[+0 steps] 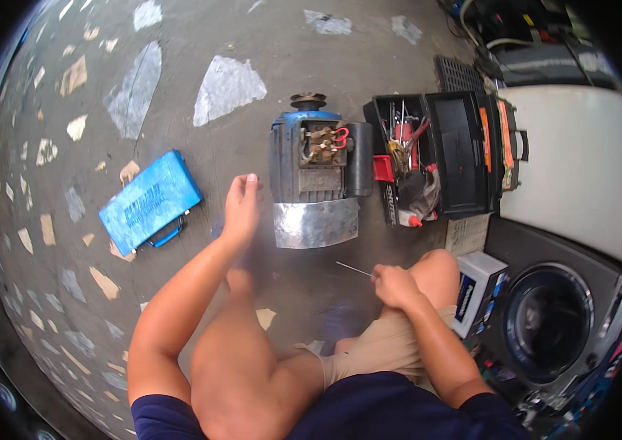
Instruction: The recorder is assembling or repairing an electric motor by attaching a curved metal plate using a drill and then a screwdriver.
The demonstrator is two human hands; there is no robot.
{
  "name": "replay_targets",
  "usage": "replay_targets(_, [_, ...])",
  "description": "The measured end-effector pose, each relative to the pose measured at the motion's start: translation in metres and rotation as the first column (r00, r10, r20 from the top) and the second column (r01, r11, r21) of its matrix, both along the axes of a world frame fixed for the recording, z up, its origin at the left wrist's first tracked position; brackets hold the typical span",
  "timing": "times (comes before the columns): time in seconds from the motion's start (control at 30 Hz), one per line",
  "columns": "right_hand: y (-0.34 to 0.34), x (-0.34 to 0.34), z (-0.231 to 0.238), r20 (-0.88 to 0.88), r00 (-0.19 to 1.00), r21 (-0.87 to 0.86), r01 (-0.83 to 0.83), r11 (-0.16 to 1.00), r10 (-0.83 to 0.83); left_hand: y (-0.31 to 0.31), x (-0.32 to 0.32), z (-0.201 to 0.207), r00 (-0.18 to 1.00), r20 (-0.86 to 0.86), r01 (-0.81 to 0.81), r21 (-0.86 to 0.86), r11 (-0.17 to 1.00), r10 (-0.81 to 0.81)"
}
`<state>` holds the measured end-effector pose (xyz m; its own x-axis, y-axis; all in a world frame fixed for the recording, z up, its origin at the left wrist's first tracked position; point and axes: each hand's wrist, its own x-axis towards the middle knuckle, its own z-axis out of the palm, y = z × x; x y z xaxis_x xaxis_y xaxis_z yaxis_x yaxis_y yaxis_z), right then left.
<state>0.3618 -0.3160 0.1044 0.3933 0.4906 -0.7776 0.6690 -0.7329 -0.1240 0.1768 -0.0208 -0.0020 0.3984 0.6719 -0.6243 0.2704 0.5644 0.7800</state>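
You are squatting at the blue electric motor [316,165] on the concrete floor [201,44], right hand [393,284] pinching a thin metal rod [355,269], left hand [241,205] spread empty (just beside the housing), likely needing steadying before probing its terminals.

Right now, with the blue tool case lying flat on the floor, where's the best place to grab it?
Take the blue tool case by its carry handle, the loop on the long edge facing the person. The case lies closed and flat, so that loop looks like the easiest place to hook fingers. The left hand is empty and open, probably best placed to reach it.
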Motion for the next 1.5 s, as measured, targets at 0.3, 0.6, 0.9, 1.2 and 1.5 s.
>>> replay_targets(0.3, [0.081, 0.042, -0.101, -0.303, 0.643, 0.588, 0.707, 0.393, -0.703, -0.001, 0.045, -0.016, 0.928, -0.374, 0.123, 0.327, 0.937, 0.008])
replay_targets(0.6, [0.159, 0.006, -0.130, -0.599, -0.280, -0.153, 0.960, -0.235, -0.750, 0.007, 0.042, -0.024, 0.886, -0.369, -0.214, 0.213, 0.953, 0.281])
replay_targets(0.9, [0.150, 0.018, -0.139, -0.603, -0.167, 0.032, 0.972, -0.232, -0.780, -0.006, 0.053, -0.041, 0.905, -0.294, -0.358, -0.132, 0.924, 0.308])
replay_targets(1.2, [0.145, 0.014, -0.165, -0.778, -0.345, -0.121, 0.902, -0.414, -0.525, -0.009, 0.061, -0.047, 0.903, -0.288, -0.403, -0.311, 0.861, 0.319])
replay_targets(1.5, [0.138, 0.021, -0.170, -0.818, -0.327, -0.114, 0.899, -0.423, -0.474, -0.009, 0.067, -0.043, 0.906, -0.330, -0.351, -0.238, 0.906, 0.265])
